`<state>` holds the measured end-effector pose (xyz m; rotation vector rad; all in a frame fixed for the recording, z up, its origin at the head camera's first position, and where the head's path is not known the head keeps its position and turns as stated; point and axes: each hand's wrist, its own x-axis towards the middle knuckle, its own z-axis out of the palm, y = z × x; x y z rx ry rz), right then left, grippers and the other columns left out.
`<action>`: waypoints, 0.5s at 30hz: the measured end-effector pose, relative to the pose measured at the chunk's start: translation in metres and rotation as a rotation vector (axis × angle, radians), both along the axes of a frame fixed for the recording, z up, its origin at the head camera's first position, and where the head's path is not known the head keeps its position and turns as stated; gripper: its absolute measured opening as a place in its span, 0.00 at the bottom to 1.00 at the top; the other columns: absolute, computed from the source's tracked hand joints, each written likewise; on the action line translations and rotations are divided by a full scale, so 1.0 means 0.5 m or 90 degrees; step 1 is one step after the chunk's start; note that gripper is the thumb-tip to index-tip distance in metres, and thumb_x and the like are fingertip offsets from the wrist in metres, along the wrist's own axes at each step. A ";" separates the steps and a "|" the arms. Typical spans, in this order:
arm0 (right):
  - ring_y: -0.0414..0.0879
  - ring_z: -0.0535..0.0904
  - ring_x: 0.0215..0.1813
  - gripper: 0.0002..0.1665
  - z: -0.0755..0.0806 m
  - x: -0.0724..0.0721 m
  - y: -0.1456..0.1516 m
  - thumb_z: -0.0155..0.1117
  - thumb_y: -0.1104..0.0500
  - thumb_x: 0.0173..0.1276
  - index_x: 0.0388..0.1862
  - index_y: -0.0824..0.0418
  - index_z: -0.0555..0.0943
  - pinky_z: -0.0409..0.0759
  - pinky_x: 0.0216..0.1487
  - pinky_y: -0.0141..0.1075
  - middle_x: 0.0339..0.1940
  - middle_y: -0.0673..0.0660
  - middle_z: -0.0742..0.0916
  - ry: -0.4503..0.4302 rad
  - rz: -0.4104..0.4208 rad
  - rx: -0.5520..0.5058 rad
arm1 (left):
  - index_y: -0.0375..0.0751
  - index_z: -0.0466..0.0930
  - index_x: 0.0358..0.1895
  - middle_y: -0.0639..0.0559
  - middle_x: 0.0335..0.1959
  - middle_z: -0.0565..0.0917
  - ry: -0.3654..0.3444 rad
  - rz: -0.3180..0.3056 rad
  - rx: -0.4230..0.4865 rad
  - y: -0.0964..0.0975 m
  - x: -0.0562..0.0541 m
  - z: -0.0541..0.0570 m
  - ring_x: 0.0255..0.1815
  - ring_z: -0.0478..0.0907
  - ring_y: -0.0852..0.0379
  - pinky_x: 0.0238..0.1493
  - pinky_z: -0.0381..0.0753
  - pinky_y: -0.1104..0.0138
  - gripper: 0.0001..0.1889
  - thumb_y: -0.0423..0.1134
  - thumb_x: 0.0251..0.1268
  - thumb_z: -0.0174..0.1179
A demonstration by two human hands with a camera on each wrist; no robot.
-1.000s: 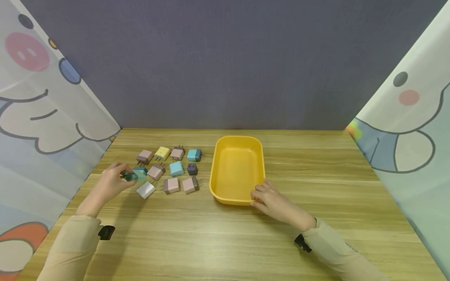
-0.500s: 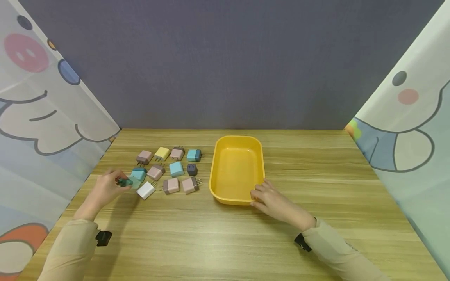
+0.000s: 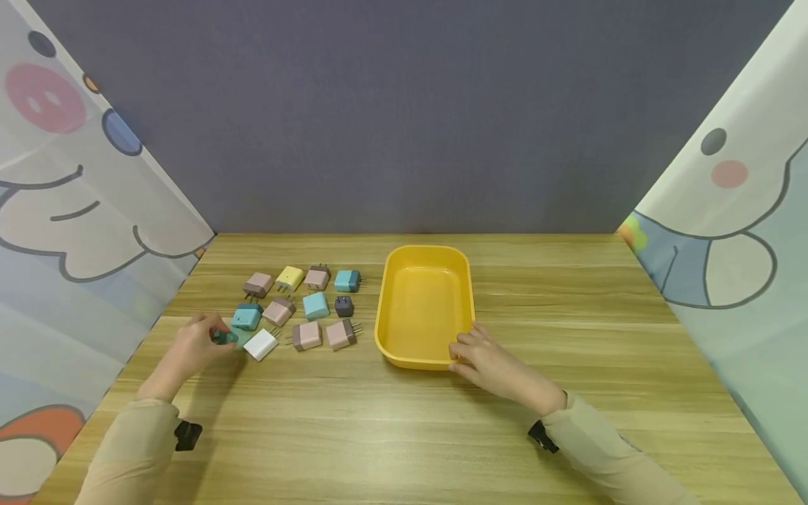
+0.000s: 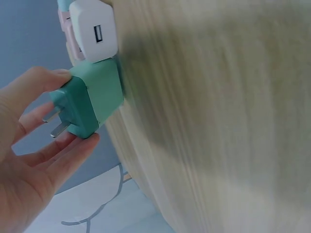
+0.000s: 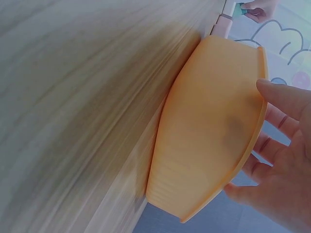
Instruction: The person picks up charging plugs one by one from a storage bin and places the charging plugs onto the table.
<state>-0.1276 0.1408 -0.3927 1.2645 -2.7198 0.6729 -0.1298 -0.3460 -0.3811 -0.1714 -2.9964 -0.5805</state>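
In the left wrist view, my left hand (image 4: 34,136) pinches a green charger plug (image 4: 97,92) between thumb and fingers. Its light end is low over the table, right beside a white charger plug (image 4: 95,30), and its two metal prongs point back to the palm. Whether it touches the wood, I cannot tell. At the near right corner of a yellow tray (image 3: 426,301), my right hand (image 3: 489,361) grips the rim. The thumb lies outside and the fingers curl over the edge. Bare yellow floor shows inside the tray.
Several charger plugs lie in loose rows left of the tray: a blue one (image 3: 246,317), a yellow one (image 3: 290,278), a dark one (image 3: 344,306) and pink ones such as the pink plug (image 3: 307,336). A grey wall (image 3: 416,126) stands behind the wooden table (image 3: 404,435).
My left hand has brought the green charger plug down and slightly toward me, from over the blue plug to beside the white one. My right hand and the tray keep their place.
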 end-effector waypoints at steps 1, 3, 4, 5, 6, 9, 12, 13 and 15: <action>0.40 0.68 0.35 0.08 0.000 0.000 0.000 0.59 0.58 0.60 0.25 0.53 0.69 0.54 0.62 0.53 0.26 0.44 0.72 0.000 0.000 0.000 | 0.32 0.73 0.29 0.33 0.32 0.69 0.000 0.001 0.002 0.000 0.001 -0.003 0.29 0.69 0.45 0.26 0.72 0.57 0.12 0.32 0.44 0.65; 0.40 0.68 0.34 0.09 -0.002 -0.001 0.000 0.60 0.58 0.60 0.25 0.53 0.69 0.55 0.61 0.54 0.26 0.44 0.71 0.002 0.001 -0.002 | 0.32 0.73 0.29 0.35 0.31 0.69 0.006 0.002 0.003 -0.001 0.001 -0.008 0.28 0.69 0.46 0.25 0.72 0.58 0.11 0.32 0.43 0.65; 0.40 0.68 0.34 0.09 -0.003 -0.001 0.001 0.60 0.58 0.60 0.24 0.53 0.69 0.55 0.61 0.54 0.25 0.44 0.71 0.003 0.002 -0.004 | 0.32 0.73 0.29 0.35 0.30 0.69 0.007 0.002 0.004 -0.002 0.001 -0.010 0.28 0.69 0.47 0.25 0.72 0.59 0.11 0.31 0.43 0.65; 0.40 0.68 0.34 0.09 -0.003 -0.001 0.001 0.60 0.58 0.59 0.24 0.54 0.69 0.55 0.61 0.55 0.25 0.44 0.71 0.005 0.003 -0.006 | 0.32 0.72 0.29 0.36 0.30 0.69 0.008 0.003 0.004 -0.002 0.000 -0.011 0.28 0.69 0.47 0.25 0.72 0.59 0.11 0.31 0.43 0.65; 0.40 0.68 0.34 0.09 -0.004 -0.002 0.001 0.60 0.58 0.59 0.24 0.54 0.69 0.56 0.60 0.55 0.25 0.44 0.71 0.007 0.005 -0.008 | 0.32 0.72 0.28 0.36 0.30 0.69 0.009 0.002 0.006 -0.003 -0.001 -0.013 0.28 0.69 0.47 0.25 0.72 0.59 0.11 0.31 0.43 0.65; 0.41 0.69 0.34 0.09 -0.006 -0.003 0.002 0.61 0.59 0.58 0.24 0.54 0.70 0.57 0.59 0.56 0.25 0.45 0.72 0.011 0.008 -0.014 | 0.32 0.72 0.28 0.37 0.29 0.69 0.009 -0.001 0.005 -0.005 -0.002 -0.014 0.27 0.68 0.48 0.24 0.71 0.60 0.11 0.31 0.43 0.64; 0.41 0.70 0.34 0.09 -0.006 -0.003 0.002 0.61 0.59 0.58 0.24 0.55 0.70 0.57 0.59 0.57 0.25 0.45 0.72 0.017 0.011 -0.021 | 0.31 0.73 0.29 0.38 0.27 0.69 0.001 -0.006 0.000 -0.007 -0.001 -0.013 0.27 0.67 0.49 0.24 0.70 0.61 0.11 0.31 0.43 0.64; 0.41 0.70 0.34 0.09 -0.007 -0.003 0.002 0.61 0.59 0.58 0.24 0.55 0.70 0.57 0.58 0.57 0.25 0.45 0.72 0.022 0.013 -0.027 | 0.30 0.73 0.30 0.39 0.27 0.69 -0.004 -0.007 -0.003 -0.008 0.000 -0.012 0.26 0.66 0.49 0.24 0.69 0.62 0.11 0.31 0.43 0.64; 0.41 0.69 0.33 0.09 -0.009 -0.003 0.002 0.60 0.58 0.59 0.24 0.55 0.70 0.58 0.58 0.57 0.25 0.45 0.72 0.035 0.018 -0.038 | 0.30 0.74 0.30 0.40 0.26 0.69 -0.017 -0.007 -0.008 -0.010 0.002 -0.012 0.26 0.65 0.51 0.23 0.67 0.63 0.12 0.32 0.43 0.64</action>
